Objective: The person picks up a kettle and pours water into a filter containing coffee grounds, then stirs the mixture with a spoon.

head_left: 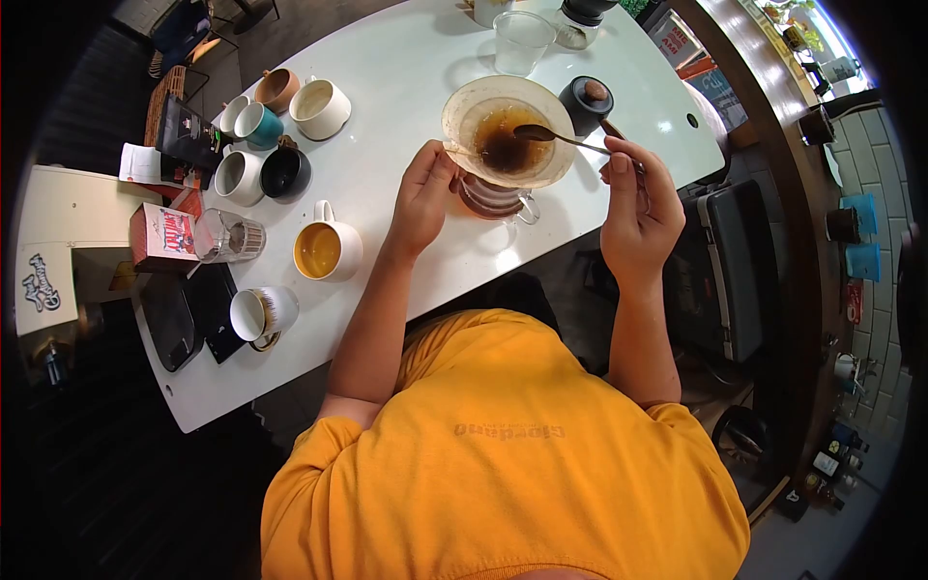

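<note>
A pale paper-lined dripper [464, 108] holding dark brown liquid sits on a glass server [491, 199] with a clear handle. My left hand [425, 193] has its fingers closed at the dripper's left rim. Between the thumb and fingers of my right hand [640, 208] is the handle of a dark spoon [537, 132], whose bowl hangs over the liquid. Whether the spoon touches the liquid is hard to tell. Just right of the dripper stands a black canister [586, 104] with a wooden knob. A clear plastic cup [523, 46] is behind the dripper.
On the white table [406, 300], a white mug [333, 249] of amber liquid stands left of my left forearm. Several other cups, a ribbed glass [232, 237], a red and white box [164, 237] and a black tray [172, 319] are farther left. A black case [739, 271] is at the right.
</note>
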Available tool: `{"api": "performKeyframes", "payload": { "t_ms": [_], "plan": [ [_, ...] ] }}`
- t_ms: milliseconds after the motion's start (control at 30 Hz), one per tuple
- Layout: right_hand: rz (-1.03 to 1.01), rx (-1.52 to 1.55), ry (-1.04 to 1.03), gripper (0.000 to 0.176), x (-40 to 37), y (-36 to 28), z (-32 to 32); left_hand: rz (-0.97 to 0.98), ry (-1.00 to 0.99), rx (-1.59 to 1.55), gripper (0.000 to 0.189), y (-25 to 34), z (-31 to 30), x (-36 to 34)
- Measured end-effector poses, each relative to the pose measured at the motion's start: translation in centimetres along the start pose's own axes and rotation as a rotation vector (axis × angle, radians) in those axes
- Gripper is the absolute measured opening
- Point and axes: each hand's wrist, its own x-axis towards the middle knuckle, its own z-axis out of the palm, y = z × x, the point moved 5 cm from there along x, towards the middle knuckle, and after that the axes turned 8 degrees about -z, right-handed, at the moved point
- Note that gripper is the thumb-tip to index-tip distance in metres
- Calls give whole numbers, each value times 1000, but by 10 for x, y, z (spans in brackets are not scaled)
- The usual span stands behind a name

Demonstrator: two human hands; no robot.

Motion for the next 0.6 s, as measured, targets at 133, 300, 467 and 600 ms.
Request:
{"api": "performKeyframes", "payload": {
  "t_ms": [133, 300, 467, 600],
  "plan": [
    [-1, -1, -8, 11, -1, 1, 1, -2, 17, -4, 24, 3, 2, 2],
    [9, -6, -13, 11, -1, 1, 1, 1, 4, -8, 25, 0, 1, 0],
    [9, 5, -4, 11, -2, 2, 1, -1, 13, 0, 25, 2, 1, 3],
    [17, -4, -15, 11, -2, 2, 1, 1, -13, -14, 26, -1, 1, 3]
  ]
}}
